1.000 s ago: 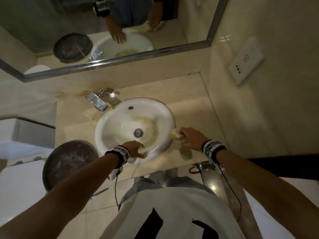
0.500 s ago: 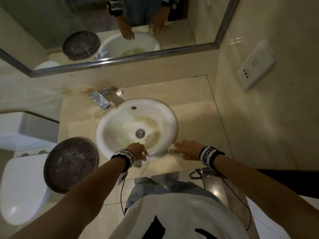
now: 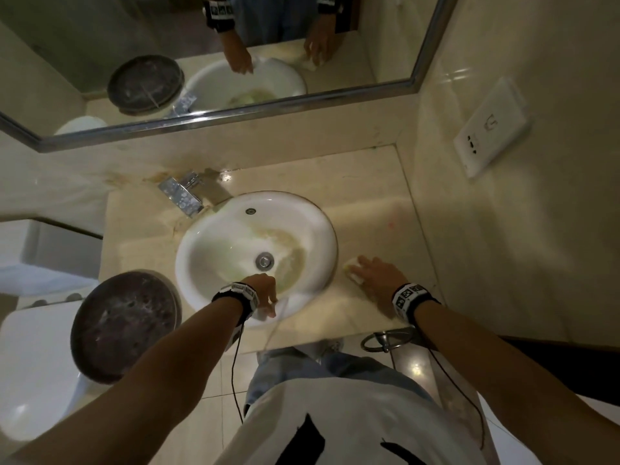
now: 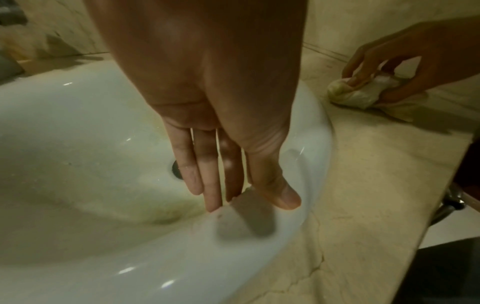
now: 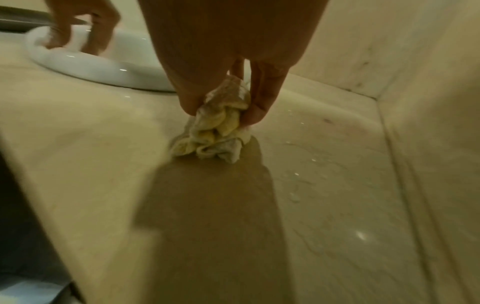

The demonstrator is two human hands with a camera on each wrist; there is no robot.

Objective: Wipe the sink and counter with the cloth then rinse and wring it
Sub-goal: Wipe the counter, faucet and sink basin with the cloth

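Observation:
A round white sink with a brownish stain near its drain is set in the beige marble counter. My left hand rests with straight fingers on the sink's near rim and holds nothing. My right hand pinches a crumpled white and yellow cloth against the counter just right of the sink. In the right wrist view the cloth bunches between thumb and fingers and touches the wet counter.
A chrome faucet stands at the sink's back left. A dark round lid sits left of the counter by a white toilet. A mirror hangs behind; a wall socket is on the right wall. A towel ring hangs below the counter's front edge.
My right hand with the cloth has slid along the counter, from the front edge by the sink back to the right and farther from me. The left hand stays on the rim.

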